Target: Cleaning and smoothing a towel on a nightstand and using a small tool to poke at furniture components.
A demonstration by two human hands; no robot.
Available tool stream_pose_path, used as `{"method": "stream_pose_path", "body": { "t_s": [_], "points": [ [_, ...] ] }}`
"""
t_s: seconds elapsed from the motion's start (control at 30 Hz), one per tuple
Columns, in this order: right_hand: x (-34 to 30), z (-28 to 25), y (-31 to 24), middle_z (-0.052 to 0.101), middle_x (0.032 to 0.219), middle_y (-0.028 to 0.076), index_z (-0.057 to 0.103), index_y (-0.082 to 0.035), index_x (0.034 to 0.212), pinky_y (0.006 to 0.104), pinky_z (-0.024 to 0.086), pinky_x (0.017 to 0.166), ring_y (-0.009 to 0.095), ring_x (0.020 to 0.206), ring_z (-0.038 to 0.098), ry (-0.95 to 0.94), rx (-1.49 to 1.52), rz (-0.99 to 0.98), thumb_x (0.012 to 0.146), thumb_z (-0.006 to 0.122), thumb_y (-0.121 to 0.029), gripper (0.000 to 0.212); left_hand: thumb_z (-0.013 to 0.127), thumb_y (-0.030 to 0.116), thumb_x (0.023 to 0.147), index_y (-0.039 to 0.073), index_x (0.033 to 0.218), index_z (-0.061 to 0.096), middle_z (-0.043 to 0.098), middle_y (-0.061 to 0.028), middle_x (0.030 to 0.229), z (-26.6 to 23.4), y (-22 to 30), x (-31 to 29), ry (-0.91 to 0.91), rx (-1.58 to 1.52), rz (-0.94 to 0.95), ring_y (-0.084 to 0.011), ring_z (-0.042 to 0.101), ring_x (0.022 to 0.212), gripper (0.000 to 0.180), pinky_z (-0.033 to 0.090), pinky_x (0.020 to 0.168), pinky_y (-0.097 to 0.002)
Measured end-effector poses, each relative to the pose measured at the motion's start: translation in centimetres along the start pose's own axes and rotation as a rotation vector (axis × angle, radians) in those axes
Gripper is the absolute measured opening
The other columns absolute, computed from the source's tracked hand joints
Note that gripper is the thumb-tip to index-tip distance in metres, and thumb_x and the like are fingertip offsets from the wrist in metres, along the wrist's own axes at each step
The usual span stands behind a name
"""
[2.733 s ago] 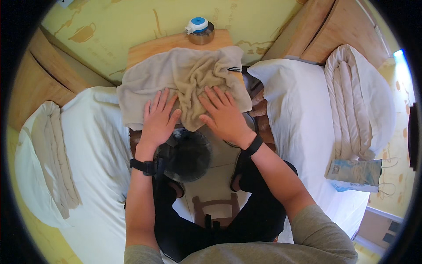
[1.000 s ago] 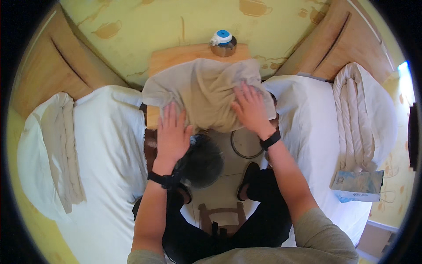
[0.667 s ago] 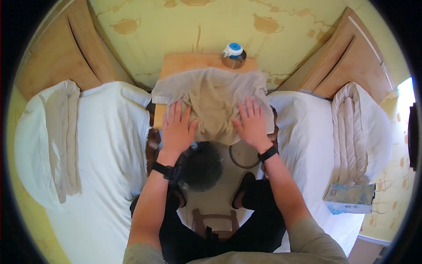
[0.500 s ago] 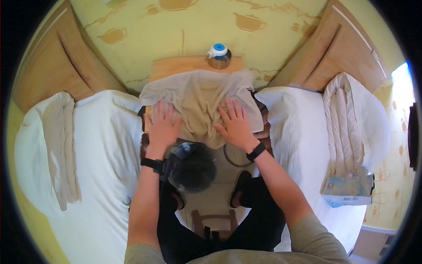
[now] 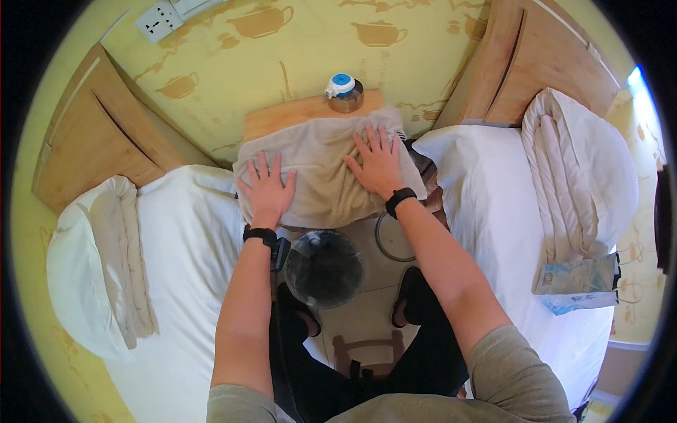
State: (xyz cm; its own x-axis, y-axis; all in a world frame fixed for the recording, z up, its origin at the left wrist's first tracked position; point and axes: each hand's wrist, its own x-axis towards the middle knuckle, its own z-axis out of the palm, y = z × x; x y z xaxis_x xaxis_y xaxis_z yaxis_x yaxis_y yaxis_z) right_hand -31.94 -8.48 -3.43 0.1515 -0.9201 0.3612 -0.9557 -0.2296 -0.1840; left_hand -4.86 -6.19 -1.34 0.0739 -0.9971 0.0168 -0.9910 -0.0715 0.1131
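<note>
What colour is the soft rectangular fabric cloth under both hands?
The soft rectangular fabric cloth is mostly beige; the head view shows it.

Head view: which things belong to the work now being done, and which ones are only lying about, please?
In use:
- beige cloth, spread over the wooden table
- left hand and right hand, both flat on the cloth

Apparently just lying about:
- metal bowl and blue-and-white object
- dark round container
- handled bag

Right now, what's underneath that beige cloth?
The beige cloth lies on a wooden tabletop, which shows beyond its far edge. Anything else beneath is covered and can't be seen.
</note>
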Motion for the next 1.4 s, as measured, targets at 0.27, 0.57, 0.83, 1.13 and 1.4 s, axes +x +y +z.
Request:
{"method": "stream_pose_path", "body": {
  "t_s": [0.27, 0.57, 0.83, 1.13, 1.4],
  "points": [
    [-1.9, 0.0, -1.2, 0.032, 0.169, 0.02, 0.046, -0.015, 0.159, 0.0654, 0.01, 0.125, 0.043, 0.157, 0.023, -0.055, -0.065, -0.004, 0.104, 0.046, -0.06, 0.071, 0.04, 0.06, 0.105, 0.027, 0.165, 0.036, 0.019, -0.0097, 0.176, 0.1, -0.3, -1.1, 0.017, 0.005, 0.031, -0.0371, 0.011, 0.162, 0.068, 0.003, 0.122, -0.0746],
    [-3.9, -1.3, -1.4, 0.024, 0.172, 0.02, 0.04, -0.017, 0.163, 0.0657, 0.007, 0.126, 0.045, 0.158, 0.019, -0.124, -0.041, -0.014, 0.105, 0.044, -0.059, 0.072, 0.041, 0.059, 0.105, 0.029, 0.164, 0.037, 0.018, -0.0087, 0.176, 0.6, -0.7, -3.4, 0.046, 0.008, 0.06, -0.0356, 0.011, 0.162, 0.066, 0.002, 0.121, -0.0751],
    [-5.0, -1.3, -1.0, 0.022, 0.172, 0.02, 0.042, -0.017, 0.16, 0.0669, 0.007, 0.125, 0.045, 0.158, 0.018, -0.138, -0.003, -0.036, 0.104, 0.045, -0.059, 0.071, 0.043, 0.057, 0.105, 0.027, 0.163, 0.04, 0.022, -0.0095, 0.175, 1.7, -1.0, -4.1, 0.117, 0.003, 0.091, -0.0363, 0.015, 0.161, 0.065, 0.002, 0.121, -0.0749],
    [-4.7, -1.0, -1.1, 0.024, 0.172, 0.019, 0.042, -0.018, 0.16, 0.0663, 0.008, 0.126, 0.043, 0.158, 0.02, -0.136, -0.014, -0.02, 0.104, 0.046, -0.058, 0.069, 0.043, 0.055, 0.105, 0.026, 0.162, 0.041, 0.024, -0.0094, 0.174, 1.1, -0.8, -4.1, 0.095, -0.017, 0.086, -0.0356, 0.017, 0.16, 0.064, 0.003, 0.122, -0.0743],
    [-5.2, -1.7, -1.3, 0.022, 0.172, 0.019, 0.04, -0.018, 0.162, 0.0657, 0.008, 0.126, 0.043, 0.158, 0.019, -0.182, -0.009, -0.028, 0.106, 0.043, -0.058, 0.069, 0.041, 0.055, 0.105, 0.027, 0.163, 0.04, 0.022, -0.0084, 0.175, 1.6, -0.8, -3.6, 0.09, -0.01, 0.077, -0.0349, 0.016, 0.161, 0.064, 0.002, 0.122, -0.0743]
  ]
}}
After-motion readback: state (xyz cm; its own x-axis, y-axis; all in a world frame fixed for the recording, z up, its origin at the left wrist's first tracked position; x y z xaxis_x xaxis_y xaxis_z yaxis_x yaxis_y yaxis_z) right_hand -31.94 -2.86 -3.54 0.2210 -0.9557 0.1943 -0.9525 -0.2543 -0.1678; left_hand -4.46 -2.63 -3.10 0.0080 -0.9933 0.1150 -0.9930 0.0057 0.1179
